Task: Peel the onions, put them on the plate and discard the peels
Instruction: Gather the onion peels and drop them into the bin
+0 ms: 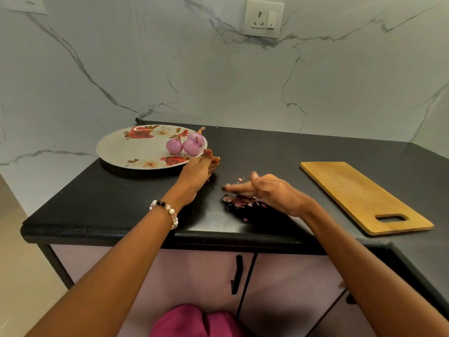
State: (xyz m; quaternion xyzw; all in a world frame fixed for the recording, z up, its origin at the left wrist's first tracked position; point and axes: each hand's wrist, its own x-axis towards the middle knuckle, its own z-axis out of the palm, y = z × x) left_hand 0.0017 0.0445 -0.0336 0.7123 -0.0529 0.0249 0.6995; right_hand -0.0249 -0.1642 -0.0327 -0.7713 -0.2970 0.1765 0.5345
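Note:
Three peeled purple onions (187, 144) lie together at the right side of a floral plate (126, 147) on the black counter. My left hand (198, 173) reaches forward with straight fingers, its fingertips on the counter just below the plate's right rim. My right hand (264, 190) is flat and open, fingers pointing left, hovering just above a small heap of reddish onion peels (239, 203). Neither hand holds anything.
A wooden cutting board (364, 195) with a handle slot lies on the right of the black counter (121, 203). Small peel flakes are scattered between my hands. A marble wall with a socket (263, 18) rises behind. Cabinet doors sit below the counter's front edge.

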